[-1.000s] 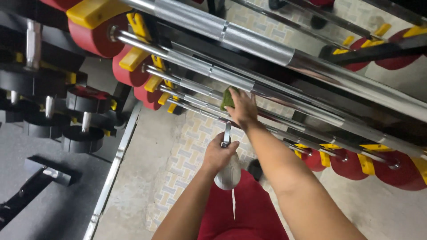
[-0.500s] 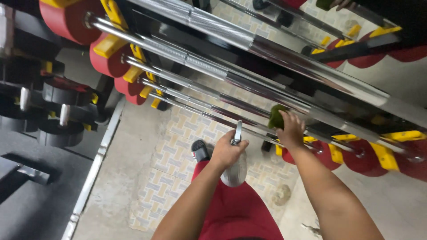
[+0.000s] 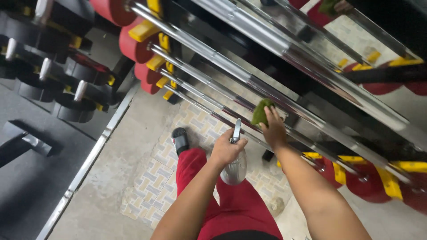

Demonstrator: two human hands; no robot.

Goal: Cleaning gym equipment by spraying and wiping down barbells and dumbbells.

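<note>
My right hand (image 3: 274,130) presses a green cloth (image 3: 260,111) against one of the lower chrome barbells (image 3: 213,91) lying on a slanted rack. My left hand (image 3: 226,149) grips a silver spray bottle (image 3: 235,166) by its neck, its nozzle pointing up toward the bars, just left of the right hand. Several barbells run diagonally from upper left to lower right, with red plates and yellow holders (image 3: 141,30) at their ends.
Black dumbbells (image 3: 73,104) sit on a rack at the left above a dark floor mat. A metal strip (image 3: 86,166) borders the patterned tile floor. My red trousers and a black sandal (image 3: 180,138) show below. A mirror behind the rack reflects the bars.
The right hand with the cloth slid along the bar to the right, then back slightly left. The view shifted; the left hand kept the bottle in place.
</note>
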